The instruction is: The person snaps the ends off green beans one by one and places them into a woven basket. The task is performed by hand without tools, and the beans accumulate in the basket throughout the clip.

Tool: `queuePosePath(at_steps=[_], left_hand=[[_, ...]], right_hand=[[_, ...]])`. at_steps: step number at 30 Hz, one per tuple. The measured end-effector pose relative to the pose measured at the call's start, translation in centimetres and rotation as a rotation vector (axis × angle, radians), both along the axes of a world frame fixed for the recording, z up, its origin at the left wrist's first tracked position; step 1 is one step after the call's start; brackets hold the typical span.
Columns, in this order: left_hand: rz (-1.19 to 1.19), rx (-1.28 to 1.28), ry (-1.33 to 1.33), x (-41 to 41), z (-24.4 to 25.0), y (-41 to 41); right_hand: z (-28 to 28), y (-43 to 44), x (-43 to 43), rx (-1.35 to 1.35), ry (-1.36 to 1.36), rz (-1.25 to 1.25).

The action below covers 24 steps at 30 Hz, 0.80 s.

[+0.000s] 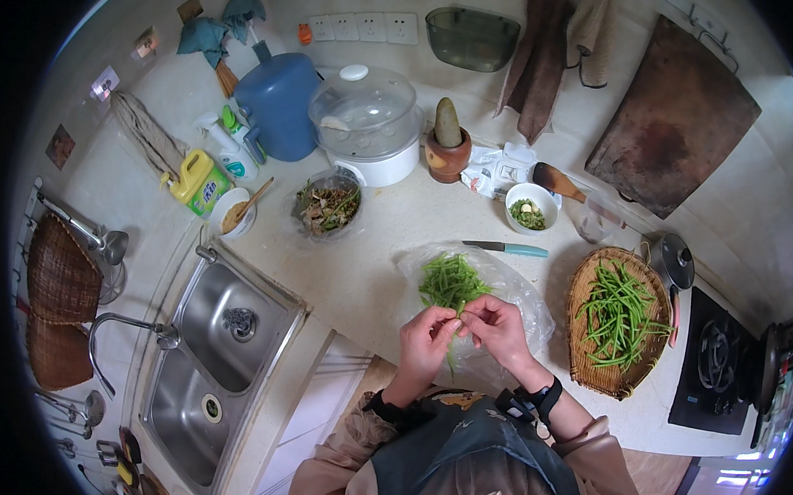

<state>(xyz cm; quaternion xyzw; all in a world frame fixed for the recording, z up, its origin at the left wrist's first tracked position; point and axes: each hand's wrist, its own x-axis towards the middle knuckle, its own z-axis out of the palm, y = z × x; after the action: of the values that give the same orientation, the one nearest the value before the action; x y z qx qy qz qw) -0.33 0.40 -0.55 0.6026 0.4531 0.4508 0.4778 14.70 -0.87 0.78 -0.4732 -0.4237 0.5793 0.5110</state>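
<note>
Both hands meet at the fingertips over the counter. My left hand [424, 341] pinches a thin green stalk [453, 356], whose lower end hangs down between the hands. My right hand [499, 328] grips the same stalk from the other side; the fingers hide most of it. Just beyond the fingers, a pile of leafy greens [451, 280] lies on a clear plastic bag [523, 299] spread over the counter. Behind the bag rests a knife [512, 249] with a teal handle. To the right, a woven basket [585, 269] holds long green beans or stems [619, 313].
A white bowl [551, 204] of chopped greens and a wooden mortar [448, 162] with pestle stand behind. Further left are a lined bowl of scraps [328, 208], a steamer [374, 160] and a double steel sink [227, 333]. A gas hob [713, 367] lies at right.
</note>
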Motion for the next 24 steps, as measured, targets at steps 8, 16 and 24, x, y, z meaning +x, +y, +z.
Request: queuePosePath(at_steps=[8,16,24], left_hand=[[0.127,0.420,0.266,0.3,0.1,-0.2],[0.080,0.283,0.224,0.3,-0.1,-0.2],[-0.253,-0.379,-0.333,-1.3,-2.7,1.3]], right_hand=[[0.0,0.3,0.0,-0.028,-0.097,0.017],[-1.1,1.0,0.3,-0.033,-0.092,0.083],[-1.1,1.5,1.0,-0.083,0.076,0.233]])
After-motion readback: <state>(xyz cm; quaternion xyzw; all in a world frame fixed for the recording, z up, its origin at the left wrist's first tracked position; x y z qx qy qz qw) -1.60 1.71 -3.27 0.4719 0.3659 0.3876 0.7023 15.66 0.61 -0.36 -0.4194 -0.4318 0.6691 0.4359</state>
